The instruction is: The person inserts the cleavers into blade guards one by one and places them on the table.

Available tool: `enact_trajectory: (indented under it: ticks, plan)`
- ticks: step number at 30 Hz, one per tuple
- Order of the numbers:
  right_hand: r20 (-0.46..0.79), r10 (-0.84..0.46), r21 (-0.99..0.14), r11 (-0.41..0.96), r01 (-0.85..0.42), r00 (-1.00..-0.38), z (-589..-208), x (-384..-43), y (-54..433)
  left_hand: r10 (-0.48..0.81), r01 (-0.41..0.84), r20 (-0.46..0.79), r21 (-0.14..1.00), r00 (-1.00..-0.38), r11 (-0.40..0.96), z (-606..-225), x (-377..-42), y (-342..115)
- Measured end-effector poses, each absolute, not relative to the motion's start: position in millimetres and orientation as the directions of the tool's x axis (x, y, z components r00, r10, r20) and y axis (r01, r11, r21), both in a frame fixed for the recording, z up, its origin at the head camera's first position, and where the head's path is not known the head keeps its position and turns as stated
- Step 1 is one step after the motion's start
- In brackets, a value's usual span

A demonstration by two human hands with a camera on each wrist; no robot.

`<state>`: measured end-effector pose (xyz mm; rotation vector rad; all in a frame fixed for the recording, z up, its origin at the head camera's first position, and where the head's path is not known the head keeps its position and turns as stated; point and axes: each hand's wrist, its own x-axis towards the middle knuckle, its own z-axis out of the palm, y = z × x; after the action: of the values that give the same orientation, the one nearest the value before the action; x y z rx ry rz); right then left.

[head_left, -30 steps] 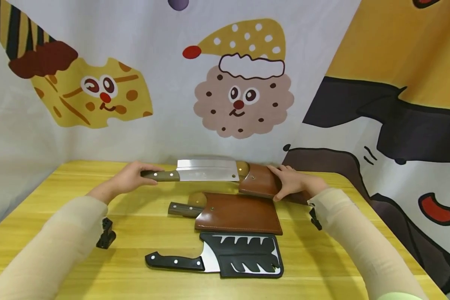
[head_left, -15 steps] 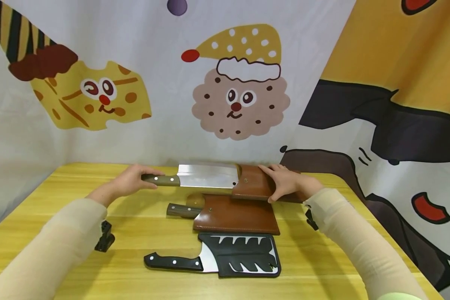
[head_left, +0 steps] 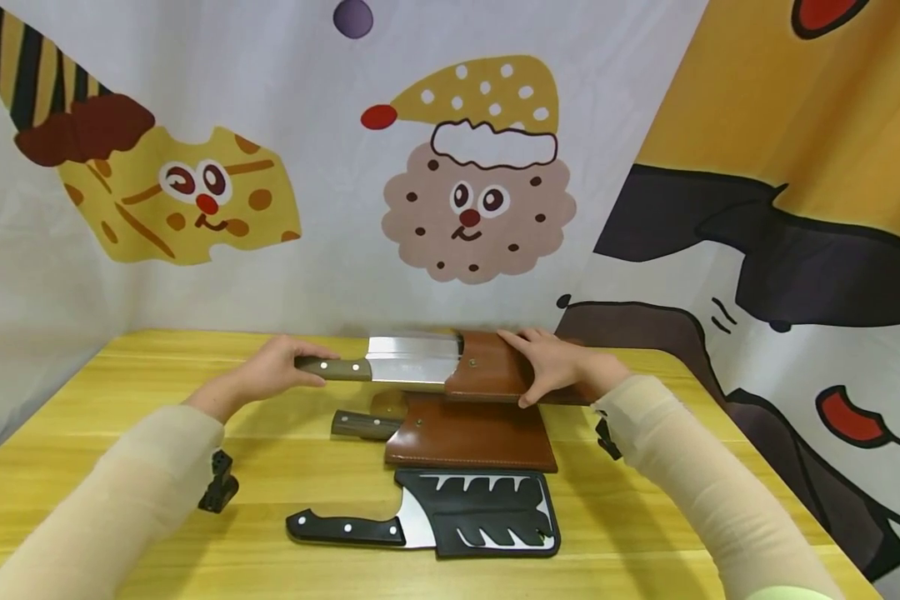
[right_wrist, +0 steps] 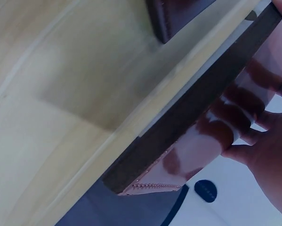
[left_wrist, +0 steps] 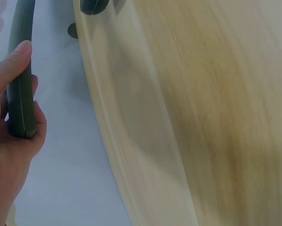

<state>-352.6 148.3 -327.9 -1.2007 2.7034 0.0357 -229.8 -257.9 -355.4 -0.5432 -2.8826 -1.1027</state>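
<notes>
A cleaver (head_left: 412, 360) with a wide steel blade and an olive-brown handle lies across the back of the scene, its blade partway inside a brown leather sheath (head_left: 487, 367). My left hand (head_left: 273, 367) grips the handle (left_wrist: 22, 99), thumb along one side in the left wrist view. On the right, my right hand (head_left: 558, 365) holds the sheath, thumb at its lower edge; the right wrist view has the fingers spread over the glossy leather (right_wrist: 211, 136). The blade's far end is hidden in the sheath.
Below sits a second brown sheath (head_left: 472, 433) with a dark-handled knife (head_left: 363, 424) in it. Nearer lies a black-handled cleaver (head_left: 345, 528) in a black-and-white guard (head_left: 495, 510). A printed cloth (head_left: 330, 275) hangs behind the wooden table (head_left: 270, 467).
The sheath has moved left and the cleaver slightly right, so the blade, at first outside the sheath mouth, now sits partly within. The hands have come closer together.
</notes>
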Motion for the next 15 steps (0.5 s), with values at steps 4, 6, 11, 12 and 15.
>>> enact_trajectory:
  ticks: [4,6,11,12,15]
  plan:
    - [-0.189,-0.74,-0.064,0.665,-0.744,-0.646,-325.6,-349.6,140.3,0.322,0.322,0.127,0.658,-0.938,0.681,-356.4,-232.1,-251.8]
    - [-0.193,-0.743,-0.072,0.662,-0.746,-0.641,-324.7,-348.4,136.8,0.327,0.326,0.129,0.666,-0.936,0.671,-357.1,-233.9,-248.5]
    - [-0.193,-0.746,-0.087,0.66,-0.746,-0.637,-323.6,-345.8,128.1,0.333,0.336,0.142,0.681,-0.932,0.65,-358.4,-236.8,-240.7]
    - [-0.189,-0.75,-0.088,0.656,-0.75,-0.634,-323.5,-345.2,126.2,0.334,0.339,0.145,0.681,-0.931,0.649,-358.7,-237.2,-239.2]
    - [-0.181,-0.763,-0.079,0.64,-0.764,-0.62,-322.8,-343.9,121.1,0.336,0.34,0.148,0.694,-0.93,0.635,-358.8,-237.6,-234.9]
